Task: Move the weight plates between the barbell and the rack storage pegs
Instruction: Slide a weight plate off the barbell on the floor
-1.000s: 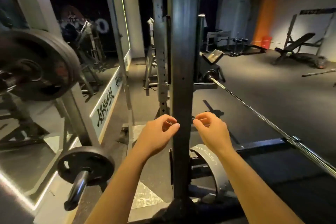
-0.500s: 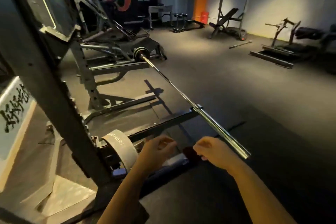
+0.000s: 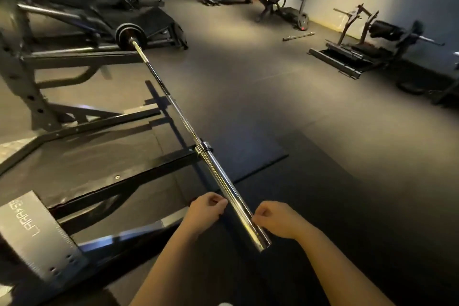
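Your two bare hands hang either side of the near end of one long chrome steel barbell [image 3: 224,182]; your left hand [image 3: 205,212] sits just left of the bare sleeve, fingers [image 3: 218,202] curled loosely inward and pinching nothing; your right hand [image 3: 279,221] sits just right of it, fingers curled into a loose fist, also holding nothing; whether either hand touches the sleeve you cannot tell. The near sleeve carries no plate; at the far end the black round weight plates [image 3: 126,35] sit on the bar, two as far as the blur allows. The bar rests across the black steel rack frame [image 3: 99,57]; one grey rubber plate with pale lettering [image 3: 32,238] stands edge-on at lower left, low in the rack; dark rubber floor [image 3: 298,119] lies beneath.
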### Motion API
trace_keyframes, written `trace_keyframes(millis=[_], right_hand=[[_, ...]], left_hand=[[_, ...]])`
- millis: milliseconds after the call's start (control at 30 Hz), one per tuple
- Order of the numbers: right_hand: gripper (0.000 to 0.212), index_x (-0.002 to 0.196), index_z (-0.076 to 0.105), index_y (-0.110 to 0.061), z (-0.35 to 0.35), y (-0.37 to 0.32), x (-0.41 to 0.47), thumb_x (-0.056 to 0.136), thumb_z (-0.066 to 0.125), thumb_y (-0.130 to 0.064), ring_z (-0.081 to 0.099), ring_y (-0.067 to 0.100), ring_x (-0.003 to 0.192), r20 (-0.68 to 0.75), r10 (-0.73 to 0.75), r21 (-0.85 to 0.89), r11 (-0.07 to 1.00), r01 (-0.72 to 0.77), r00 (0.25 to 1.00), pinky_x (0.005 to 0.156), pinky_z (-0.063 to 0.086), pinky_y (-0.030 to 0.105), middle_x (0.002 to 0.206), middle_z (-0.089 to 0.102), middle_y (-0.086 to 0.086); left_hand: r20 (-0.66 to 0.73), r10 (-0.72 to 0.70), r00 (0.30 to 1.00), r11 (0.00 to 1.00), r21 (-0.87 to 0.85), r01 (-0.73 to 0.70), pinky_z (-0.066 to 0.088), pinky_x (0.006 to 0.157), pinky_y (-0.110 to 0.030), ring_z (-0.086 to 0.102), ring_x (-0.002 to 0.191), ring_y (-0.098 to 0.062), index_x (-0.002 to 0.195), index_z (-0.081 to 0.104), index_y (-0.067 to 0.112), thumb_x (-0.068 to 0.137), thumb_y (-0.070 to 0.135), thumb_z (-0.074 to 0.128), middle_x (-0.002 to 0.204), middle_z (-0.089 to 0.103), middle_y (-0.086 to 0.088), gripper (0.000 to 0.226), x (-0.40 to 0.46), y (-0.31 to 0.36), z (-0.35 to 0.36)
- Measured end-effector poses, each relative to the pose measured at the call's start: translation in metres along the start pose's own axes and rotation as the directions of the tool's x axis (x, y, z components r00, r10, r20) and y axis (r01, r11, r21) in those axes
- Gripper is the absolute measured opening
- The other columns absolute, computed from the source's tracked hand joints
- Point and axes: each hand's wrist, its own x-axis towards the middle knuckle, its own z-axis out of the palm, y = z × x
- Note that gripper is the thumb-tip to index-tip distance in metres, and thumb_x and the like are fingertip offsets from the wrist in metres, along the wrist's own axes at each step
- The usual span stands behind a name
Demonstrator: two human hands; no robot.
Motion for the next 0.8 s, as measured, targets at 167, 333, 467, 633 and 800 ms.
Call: trace_keyframes(millis=[167, 333, 467, 633, 800], right_hand=[[0.020, 0.112, 0.054, -0.027, -0.051, 0.052, 0.057, 0.095, 0.053, -0.038, 0.057, 0.009, 0.094, 0.122, 0.056, -0.018, 0.998, -0.054, 0.991, 0.086, 0.048, 0.028, 0.106, 0.057, -0.005], [0.030, 0.121, 0.054, -0.019, -0.069, 0.109, 0.143, 0.096, 0.053, -0.036, 0.059, 0.011, 0.091, 0.207, 0.139, -0.052, 0.990, -0.131, 0.968, 0.074, 0.049, 0.025, 0.102, 0.059, -0.002], [0.028, 0.120, 0.053, -0.018, -0.095, 0.124, 0.197, 0.098, 0.050, -0.035, 0.060, 0.015, 0.093, 0.357, 0.047, -0.093, 0.996, -0.015, 0.933, 0.074, 0.049, 0.027, 0.104, 0.061, 0.002], [0.020, 0.112, 0.055, -0.021, -0.185, 0.124, 0.246, 0.097, 0.052, -0.034, 0.060, 0.014, 0.090, 0.439, -0.179, -0.035, 0.976, 0.216, 0.880, 0.076, 0.049, 0.028, 0.102, 0.062, 0.002], [0.023, 0.113, 0.056, -0.020, -0.249, 0.135, 0.298, 0.096, 0.052, -0.036, 0.057, 0.011, 0.089, 0.371, -0.294, -0.131, 0.922, 0.363, 0.881, 0.079, 0.047, 0.029, 0.099, 0.059, -0.002]], left_hand=[[0.048, -0.137, 0.989, 0.986, 0.103, 0.132, 0.052, 0.079, -0.026, 0.063, 0.089, -0.010, 0.099, 0.058, 0.029, 0.095, 0.037, 0.055, 0.095, 0.065, 0.004, 0.009, 0.054, 0.009, 0.042], [-0.059, -0.323, 0.945, 0.935, 0.131, 0.328, 0.048, 0.077, -0.022, 0.058, 0.088, -0.005, 0.107, 0.060, 0.024, 0.095, 0.034, 0.055, 0.100, 0.062, 0.005, 0.015, 0.081, 0.003, 0.083], [-0.193, -0.399, 0.896, 0.906, 0.069, 0.418, 0.040, 0.069, -0.017, 0.054, 0.083, 0.001, 0.101, 0.059, 0.026, 0.094, 0.033, 0.057, 0.096, 0.061, 0.007, 0.010, 0.102, 0.021, 0.117], [-0.339, -0.500, 0.797, 0.857, -0.059, 0.512, 0.052, 0.087, -0.033, 0.061, 0.091, -0.011, 0.097, 0.058, 0.029, 0.094, 0.032, 0.058, 0.094, 0.062, 0.006, 0.005, 0.133, 0.074, 0.169], [-0.391, -0.432, 0.813, 0.898, -0.104, 0.427, 0.047, 0.071, -0.020, 0.060, 0.086, -0.005, 0.102, 0.058, 0.030, 0.096, 0.030, 0.055, 0.093, 0.062, 0.007, 0.007, 0.185, 0.133, 0.200]])
